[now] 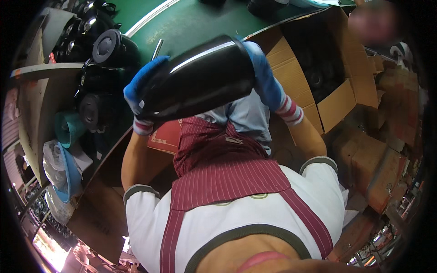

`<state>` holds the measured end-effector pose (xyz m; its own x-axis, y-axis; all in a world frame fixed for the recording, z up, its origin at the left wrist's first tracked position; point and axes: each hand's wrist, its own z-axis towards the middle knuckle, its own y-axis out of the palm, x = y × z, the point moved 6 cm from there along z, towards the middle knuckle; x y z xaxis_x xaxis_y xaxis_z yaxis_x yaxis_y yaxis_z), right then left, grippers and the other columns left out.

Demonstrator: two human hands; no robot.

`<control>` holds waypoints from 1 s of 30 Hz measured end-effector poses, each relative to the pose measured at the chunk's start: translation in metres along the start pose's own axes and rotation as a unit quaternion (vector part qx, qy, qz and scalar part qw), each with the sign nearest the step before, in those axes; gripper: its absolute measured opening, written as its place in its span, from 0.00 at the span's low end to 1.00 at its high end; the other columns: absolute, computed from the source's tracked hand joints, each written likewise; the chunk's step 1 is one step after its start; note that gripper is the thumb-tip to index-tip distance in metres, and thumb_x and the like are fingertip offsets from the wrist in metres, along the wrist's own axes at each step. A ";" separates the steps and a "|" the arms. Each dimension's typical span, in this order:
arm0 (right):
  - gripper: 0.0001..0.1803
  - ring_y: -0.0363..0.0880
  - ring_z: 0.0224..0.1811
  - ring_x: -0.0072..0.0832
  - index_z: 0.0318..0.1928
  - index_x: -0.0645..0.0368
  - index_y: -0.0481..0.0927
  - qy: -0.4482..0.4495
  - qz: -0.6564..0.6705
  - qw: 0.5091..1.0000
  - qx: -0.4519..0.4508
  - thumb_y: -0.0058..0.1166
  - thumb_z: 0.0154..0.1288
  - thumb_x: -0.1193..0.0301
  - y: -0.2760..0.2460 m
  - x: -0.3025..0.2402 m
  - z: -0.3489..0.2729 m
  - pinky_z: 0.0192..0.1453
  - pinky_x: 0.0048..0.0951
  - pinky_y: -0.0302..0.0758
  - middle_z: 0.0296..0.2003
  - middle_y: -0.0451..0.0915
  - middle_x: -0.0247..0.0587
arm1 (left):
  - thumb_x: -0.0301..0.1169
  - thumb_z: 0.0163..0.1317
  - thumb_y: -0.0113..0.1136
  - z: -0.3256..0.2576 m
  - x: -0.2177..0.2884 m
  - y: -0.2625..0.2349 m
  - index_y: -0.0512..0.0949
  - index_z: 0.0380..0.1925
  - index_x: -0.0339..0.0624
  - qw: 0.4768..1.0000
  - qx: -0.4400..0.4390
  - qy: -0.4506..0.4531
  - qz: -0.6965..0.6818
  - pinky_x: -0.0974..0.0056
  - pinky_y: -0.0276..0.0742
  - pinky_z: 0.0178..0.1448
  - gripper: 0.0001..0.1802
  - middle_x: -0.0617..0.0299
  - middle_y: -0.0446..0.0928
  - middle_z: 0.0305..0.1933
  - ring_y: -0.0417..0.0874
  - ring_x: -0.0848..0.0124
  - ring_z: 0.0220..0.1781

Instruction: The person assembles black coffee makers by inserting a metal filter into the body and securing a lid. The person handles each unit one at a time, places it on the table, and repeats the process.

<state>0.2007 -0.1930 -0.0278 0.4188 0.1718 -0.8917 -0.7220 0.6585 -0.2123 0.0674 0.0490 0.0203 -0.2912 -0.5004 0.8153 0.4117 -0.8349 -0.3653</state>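
A glossy black cylindrical vessel lies tilted on its side between my hands, above my lap at the green table's edge. My left hand, in a blue glove, is closed around its left end. Against its right end presses my right hand, in a matching glove with a striped cuff; part of its fingers is hidden behind the vessel. A thin metal rod shows just beyond the left glove. What it belongs to is hidden.
Several black vessels crowd the left, including a round-lidded one. Below them sit a teal tub and a light blue basin. An open cardboard box with dark contents stands at my right. Another person is at the upper right. Green table ahead.
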 end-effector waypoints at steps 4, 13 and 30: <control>0.42 0.49 0.84 0.48 0.81 0.66 0.51 -0.209 -0.036 0.977 -0.024 0.37 0.83 0.46 0.011 -0.067 0.038 0.85 0.42 0.46 0.82 0.49 0.58 | 0.41 0.66 0.67 -0.089 -0.110 0.012 0.86 0.54 0.38 0.936 0.059 -0.178 -0.299 0.59 0.87 0.56 0.22 0.49 0.87 0.53 0.90 0.54 0.52; 0.40 0.52 0.84 0.45 0.82 0.61 0.50 -0.069 -0.002 0.998 -0.010 0.54 0.78 0.69 0.009 -0.022 0.014 0.86 0.39 0.48 0.81 0.53 0.54 | 0.43 0.64 0.73 -0.027 -0.046 -0.010 0.80 0.63 0.36 0.986 0.017 -0.044 -0.161 0.55 0.85 0.62 0.32 0.50 0.84 0.59 0.88 0.59 0.56; 0.49 0.51 0.83 0.51 0.80 0.61 0.56 -0.158 -0.015 0.986 -0.043 0.62 0.70 0.49 0.003 -0.077 0.034 0.85 0.47 0.50 0.81 0.53 0.56 | 0.40 0.65 0.67 -0.053 -0.079 0.014 0.83 0.55 0.30 0.968 0.015 -0.141 -0.205 0.58 0.84 0.58 0.26 0.51 0.87 0.51 0.89 0.60 0.51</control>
<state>0.1846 -0.1794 0.0534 0.5818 0.3811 -0.7185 -0.7450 0.6041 -0.2829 0.0507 0.0651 -0.0731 -0.1890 -0.0427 0.9810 0.3385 -0.9407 0.0242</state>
